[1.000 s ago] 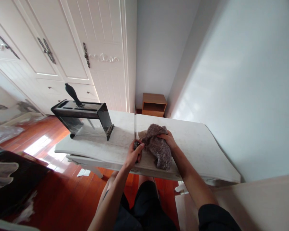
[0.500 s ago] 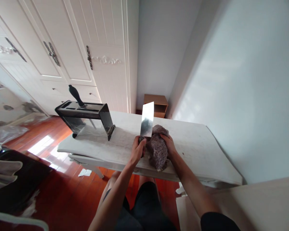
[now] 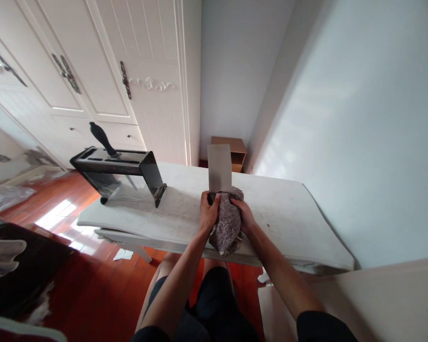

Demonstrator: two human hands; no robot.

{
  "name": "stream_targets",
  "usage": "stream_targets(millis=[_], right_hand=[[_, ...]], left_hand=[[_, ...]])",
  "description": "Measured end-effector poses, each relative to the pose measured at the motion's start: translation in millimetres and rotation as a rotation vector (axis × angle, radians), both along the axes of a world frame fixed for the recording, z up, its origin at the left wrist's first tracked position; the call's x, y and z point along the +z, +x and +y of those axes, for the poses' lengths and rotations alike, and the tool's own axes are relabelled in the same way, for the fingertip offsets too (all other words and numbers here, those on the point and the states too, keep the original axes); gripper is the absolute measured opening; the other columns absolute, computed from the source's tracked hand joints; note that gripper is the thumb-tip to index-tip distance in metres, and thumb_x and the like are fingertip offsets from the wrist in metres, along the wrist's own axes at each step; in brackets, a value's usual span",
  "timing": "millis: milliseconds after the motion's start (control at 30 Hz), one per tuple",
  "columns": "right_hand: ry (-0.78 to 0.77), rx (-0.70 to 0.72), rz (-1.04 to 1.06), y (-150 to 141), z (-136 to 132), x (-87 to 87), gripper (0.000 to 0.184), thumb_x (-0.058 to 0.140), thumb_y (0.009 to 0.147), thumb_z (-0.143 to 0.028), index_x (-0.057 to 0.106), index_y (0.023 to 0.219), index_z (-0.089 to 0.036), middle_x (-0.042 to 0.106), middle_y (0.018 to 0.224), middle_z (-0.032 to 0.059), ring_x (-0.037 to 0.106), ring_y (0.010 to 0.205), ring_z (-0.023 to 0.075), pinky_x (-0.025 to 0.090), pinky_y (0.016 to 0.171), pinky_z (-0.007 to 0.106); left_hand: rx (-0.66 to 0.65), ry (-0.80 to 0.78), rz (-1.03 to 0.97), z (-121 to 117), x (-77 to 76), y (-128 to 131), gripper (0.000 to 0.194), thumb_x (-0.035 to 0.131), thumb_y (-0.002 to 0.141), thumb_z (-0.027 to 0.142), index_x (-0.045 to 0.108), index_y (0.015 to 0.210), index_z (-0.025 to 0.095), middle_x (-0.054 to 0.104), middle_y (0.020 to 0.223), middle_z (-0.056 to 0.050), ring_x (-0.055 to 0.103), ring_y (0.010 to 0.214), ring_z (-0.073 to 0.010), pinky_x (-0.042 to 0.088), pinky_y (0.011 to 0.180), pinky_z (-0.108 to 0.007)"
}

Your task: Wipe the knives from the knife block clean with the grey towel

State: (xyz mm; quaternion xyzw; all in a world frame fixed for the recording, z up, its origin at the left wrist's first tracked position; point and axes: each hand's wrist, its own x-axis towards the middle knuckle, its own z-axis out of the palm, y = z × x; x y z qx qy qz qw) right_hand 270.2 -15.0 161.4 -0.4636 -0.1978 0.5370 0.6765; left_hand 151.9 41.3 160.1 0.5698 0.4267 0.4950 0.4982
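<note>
My left hand [image 3: 209, 212] is closed around the dark handle of a cleaver [image 3: 219, 166]. The broad, flat blade points away from me over the far edge of the white table [image 3: 285, 213]. Bunched in my right hand [image 3: 243, 213] is a fuzzy grey-brown cloth [image 3: 228, 221], which lies against the base of the blade and hangs down toward the near table edge. My left thumb also meets the cloth. Most of the cleaver's handle is hidden by my fingers and the cloth.
A black knife rack [image 3: 116, 164] with a black-handled knife [image 3: 102, 137] in it stands on the table's left part. Behind are a white wardrobe [image 3: 157, 57] and a small wooden cabinet [image 3: 238, 145]. A pale wall [image 3: 371, 118] borders the right.
The cleaver has turned from edge-on to showing its broad face. My right hand has brought the cloth left, against the blade's base beside my left hand.
</note>
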Motion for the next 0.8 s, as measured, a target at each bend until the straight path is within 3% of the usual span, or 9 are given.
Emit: stream_targets(millis=[133,233,300,400,500,600,800], right_hand=[[0.001,-0.139,-0.169,8,2,-6.4,0.033,0.074,0.059,-0.040,0.072,0.083,-0.018,0.075,0.084,0.0047,0.068,0.082,0.0257,0.054,0.082,0.039],[0.003,-0.243,-0.367,24,5,-13.7,0.027,0.069,0.060,-0.043,0.071,0.070,-0.018,0.074,0.079,0.0045,0.066,0.085,0.0249,0.051,0.086,0.038],[-0.001,-0.284,-0.423,34,4,-17.1,0.025,0.070,0.059,-0.042,0.070,0.066,-0.018,0.073,0.078,0.0040,0.064,0.088,0.0241,0.048,0.092,0.037],[-0.008,-0.368,-0.462,40,0,-17.7,0.024,0.069,0.061,-0.040,0.071,0.068,-0.017,0.073,0.084,0.0042,0.062,0.093,0.0231,0.045,0.095,0.036],[0.016,-0.477,-0.459,34,-3,-14.9,0.033,0.068,0.067,-0.042,0.072,0.084,-0.015,0.073,0.095,0.0065,0.063,0.094,0.0236,0.048,0.090,0.037],[0.098,-0.548,-0.466,23,-4,-12.5,0.048,0.073,0.068,-0.043,0.068,0.106,-0.014,0.072,0.107,0.0082,0.064,0.098,0.0238,0.049,0.090,0.038],[0.230,-0.355,-0.656,4,0,-14.4,0.056,0.074,0.074,-0.035,0.062,0.127,-0.020,0.068,0.121,0.0073,0.064,0.107,0.0236,0.049,0.097,0.039]], left_hand=[[-0.095,-0.090,-0.190,6,-6.6,-9,0.042,0.069,0.079,0.047,0.048,0.102,0.018,0.063,0.089,-0.003,0.061,0.079,-0.0157,0.049,0.072,-0.028],[-0.191,-0.163,-0.304,7,-7.2,-18,0.051,0.073,0.075,0.052,0.042,0.101,0.021,0.062,0.080,0.001,0.057,0.057,-0.0114,0.046,0.053,-0.024],[-0.162,-0.170,-0.312,7,-6.3,-21,0.052,0.074,0.074,0.054,0.040,0.097,0.022,0.055,0.071,0.006,0.048,0.045,-0.0077,0.038,0.042,-0.020],[-0.093,-0.196,-0.380,6,-6.2,-23,0.047,0.064,0.080,0.061,0.039,0.092,0.022,0.052,0.071,0.007,0.041,0.041,-0.0053,0.032,0.037,-0.019],[-0.077,-0.230,-0.456,5,-9.4,-21,0.046,0.055,0.084,0.064,0.039,0.089,0.021,0.056,0.078,0.004,0.045,0.045,-0.0059,0.033,0.038,-0.019],[-0.104,-0.232,-0.459,4,-14.5,-19,0.043,0.061,0.083,0.058,0.042,0.092,0.021,0.057,0.082,0.003,0.048,0.051,-0.0069,0.036,0.043,-0.020],[-0.101,-0.067,-0.359,-1,-23.6,-11,0.035,0.065,0.084,0.051,0.053,0.092,0.018,0.061,0.085,-0.002,0.056,0.080,-0.0137,0.045,0.073,-0.026]])
